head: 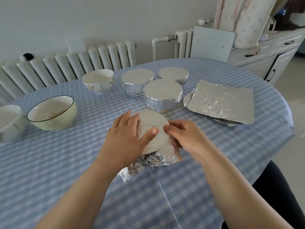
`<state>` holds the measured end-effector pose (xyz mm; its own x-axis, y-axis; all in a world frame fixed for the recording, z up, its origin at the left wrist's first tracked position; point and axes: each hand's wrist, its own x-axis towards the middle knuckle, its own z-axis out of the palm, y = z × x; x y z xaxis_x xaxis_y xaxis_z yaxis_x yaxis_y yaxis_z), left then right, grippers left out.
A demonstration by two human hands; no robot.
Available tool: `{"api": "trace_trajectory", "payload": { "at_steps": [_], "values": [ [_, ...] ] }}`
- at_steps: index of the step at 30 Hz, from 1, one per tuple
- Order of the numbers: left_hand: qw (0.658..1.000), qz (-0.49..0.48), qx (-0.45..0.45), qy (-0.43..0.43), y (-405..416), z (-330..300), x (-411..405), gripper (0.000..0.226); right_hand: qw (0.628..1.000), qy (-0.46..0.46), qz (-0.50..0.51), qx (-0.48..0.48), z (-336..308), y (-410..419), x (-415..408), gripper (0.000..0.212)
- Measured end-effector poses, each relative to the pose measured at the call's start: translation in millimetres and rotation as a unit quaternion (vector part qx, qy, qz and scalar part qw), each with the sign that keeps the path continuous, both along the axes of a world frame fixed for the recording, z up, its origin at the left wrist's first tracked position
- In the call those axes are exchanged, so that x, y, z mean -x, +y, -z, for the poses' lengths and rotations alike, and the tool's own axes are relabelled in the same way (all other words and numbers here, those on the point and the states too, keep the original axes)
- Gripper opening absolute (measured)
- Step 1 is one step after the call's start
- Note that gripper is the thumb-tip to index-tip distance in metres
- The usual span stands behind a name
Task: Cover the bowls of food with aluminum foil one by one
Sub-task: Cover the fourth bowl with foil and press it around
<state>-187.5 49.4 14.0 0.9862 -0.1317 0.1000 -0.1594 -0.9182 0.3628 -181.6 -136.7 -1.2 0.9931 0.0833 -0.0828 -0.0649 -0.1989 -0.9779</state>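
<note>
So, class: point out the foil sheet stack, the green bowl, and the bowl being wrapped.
foil sheet stack (221,101), head view, top sheet
green bowl (69,113), head view, outer wall
bowl being wrapped (151,119), head view, foil top

Checked table (214,162) bears open bowls (52,113), foil-wrapped bowls (162,95), foil sheets (221,103).
</note>
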Motion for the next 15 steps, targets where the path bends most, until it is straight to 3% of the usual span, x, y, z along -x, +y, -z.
{"api": "trace_trajectory", "payload": {
  "at_steps": [6,11,15],
  "values": [
    [0.996,-0.001,-0.083,0.019,0.3,-6.8,18.2,0.125,0.994,0.013,-0.095,0.047,-8.5,-17.0,-35.8,0.019],
    [0.988,0.002,-0.151,-0.014,3.7,-4.4,20.6,0.126,0.991,-0.042,-0.072,0.106,0.4,-15.3,-31.3,0.024],
    [0.986,0.016,-0.168,-0.006,4.7,-4.4,19.5,0.123,0.99,-0.11,-0.027,0.081,8.2,-7.4,-24.2,0.026]
  ]
}}
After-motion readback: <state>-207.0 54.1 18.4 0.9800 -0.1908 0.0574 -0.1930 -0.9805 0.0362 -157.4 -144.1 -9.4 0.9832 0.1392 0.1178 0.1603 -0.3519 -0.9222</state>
